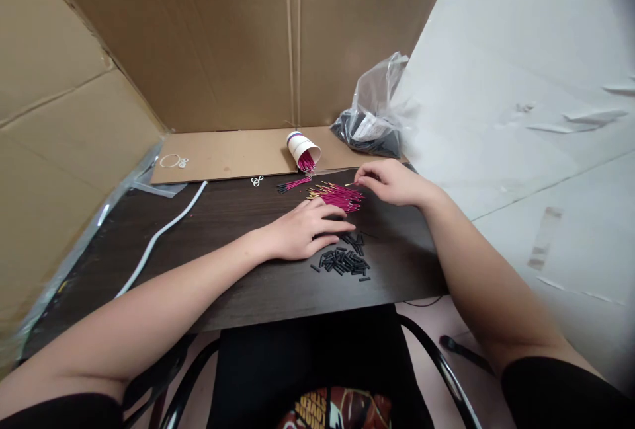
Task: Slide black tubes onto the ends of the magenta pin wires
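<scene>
A few black-ended wires [294, 184] lie apart on the desk [258, 297], seemingly done; the tipped cup [299, 143] holds more pink wires, their far ends hidden. Much looks left: a large heap of bare pink wires [343, 199] and many loose black tubes [344, 261]. The left hand [307, 227] spreads its fingers between them; the right hand [394, 183] seems to pinch one gold-tipped wire [348, 184].

From my remote feed, I see brown cardboard walls at 12 [223, 39] and 10 o'clock [59, 32], a white wall [496, 52] at 2, dark surface [278, 283] toward 7, pinkish floor [466, 313] at 4.
</scene>
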Available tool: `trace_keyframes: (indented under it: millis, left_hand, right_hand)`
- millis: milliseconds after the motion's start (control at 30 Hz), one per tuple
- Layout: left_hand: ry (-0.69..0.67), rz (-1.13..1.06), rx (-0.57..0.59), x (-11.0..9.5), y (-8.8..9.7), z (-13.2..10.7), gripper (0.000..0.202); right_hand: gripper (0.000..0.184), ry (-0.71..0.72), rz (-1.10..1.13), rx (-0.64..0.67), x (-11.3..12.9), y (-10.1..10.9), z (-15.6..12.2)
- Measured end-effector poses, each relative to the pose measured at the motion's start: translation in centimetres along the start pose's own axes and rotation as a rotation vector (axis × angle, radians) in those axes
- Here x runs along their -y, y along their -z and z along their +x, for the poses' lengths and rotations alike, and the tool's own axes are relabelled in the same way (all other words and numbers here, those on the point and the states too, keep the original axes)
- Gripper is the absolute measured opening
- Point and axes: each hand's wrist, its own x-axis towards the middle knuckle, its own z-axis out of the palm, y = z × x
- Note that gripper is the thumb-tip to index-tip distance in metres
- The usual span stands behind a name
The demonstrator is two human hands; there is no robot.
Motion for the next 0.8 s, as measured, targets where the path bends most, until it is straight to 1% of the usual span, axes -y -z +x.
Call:
trace_keyframes:
  millis: [67, 133, 167, 233, 300, 433, 567, 667, 800]
  left_hand:
    - [-0.014, -0.006, 0.011, -0.2, 0.0, 0.1, 0.038]
    - [-0.023, -0.013, -0.001, -0.3, -0.1, 0.1, 0.032]
    - [-0.025, -0.024, -0.015, -0.2, -0.2, 0.1, 0.029]
    - [-0.024, -0.061, -0.039, 0.0, -0.1, 0.1, 0.025]
    - [-0.024, -0.104, -0.049, 0.2, 0.0, 0.0, 0.021]
    - [-0.019, -0.185, -0.073, 0.1, 0.3, -0.1, 0.013]
    - [0.039, -0.260, -0.139, 0.1, 0.2, 0.1, 0.015]
    - [0.096, -0.258, -0.190, 0.3, -0.1, 0.2, 0.014]
    - [0.105, -0.232, -0.194, 0.5, -0.3, 0.2, 0.011]
  right_hand:
    - [0.023, -0.038, 0.115, 0.178, -0.1, 1.0, -0.5]
    - [0.028, -0.060, 0.245, 0.354, -0.2, 1.8, -0.9]
    - [0.029, -0.057, 0.294, 0.427, -0.2, 2.0, -1.1]
    - [0.031, -0.039, 0.356, 0.520, -0.2, 2.3, -1.2]
    - [0.031, -0.033, 0.385, 0.560, -0.3, 2.1, -1.1]
    - [0.031, -0.074, 0.429, 0.613, -0.1, 1.5, -0.8]
    - [0.033, -0.074, 0.485, 0.635, 0.5, 0.8, -0.7]
    - [0.033, -0.072, 0.522, 0.635, 1.3, 0.4, -0.7]
    - [0.031, -0.062, 0.517, 0.635, 2.2, 0.0, -0.8]
